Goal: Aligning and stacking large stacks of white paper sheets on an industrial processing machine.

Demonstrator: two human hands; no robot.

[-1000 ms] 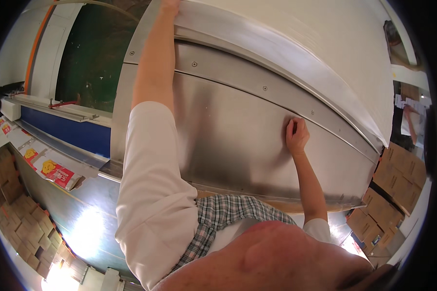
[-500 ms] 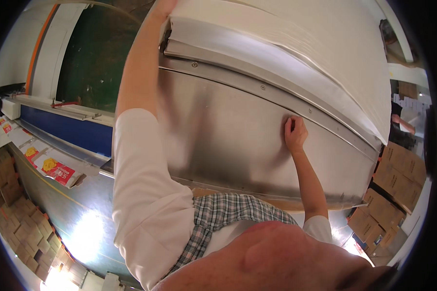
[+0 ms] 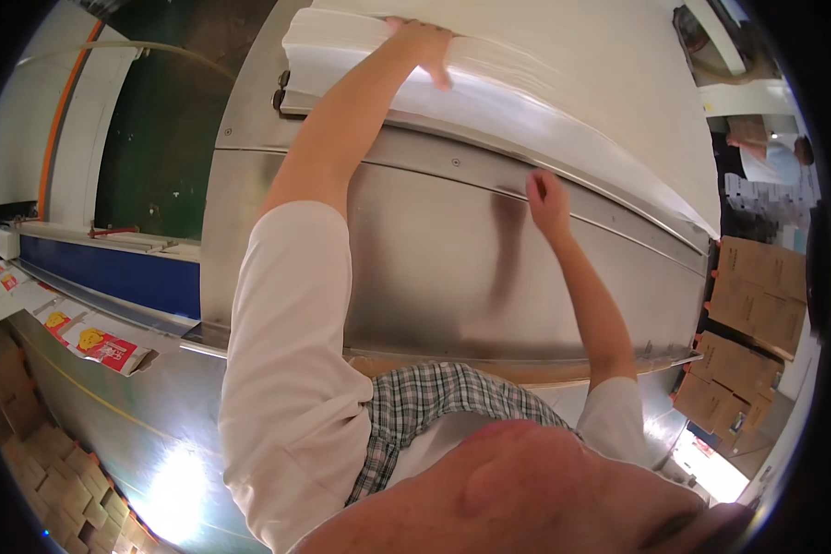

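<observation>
A thick stack of thin white sheets with a soft, layered edge lies at the far side of a brushed steel surface. My left hand reaches over the stack's near edge toward its left end, fingers spread on the white layers and thumb hanging down the front. My right hand is curled closed above the steel panel, close to the seam below the metal lip. Nothing shows in its fingers. A steel strip with screws runs between the panel and the stack.
To the left are a blue belt, a metal rail and printed red-and-white cartons. Brown boxes stand at the right, more at lower left. Another person is at the far right.
My left hand has moved right from the stack's left corner and now lies over its near edge. My right hand has shifted slightly farther away and left, still curled. The view has shifted.
</observation>
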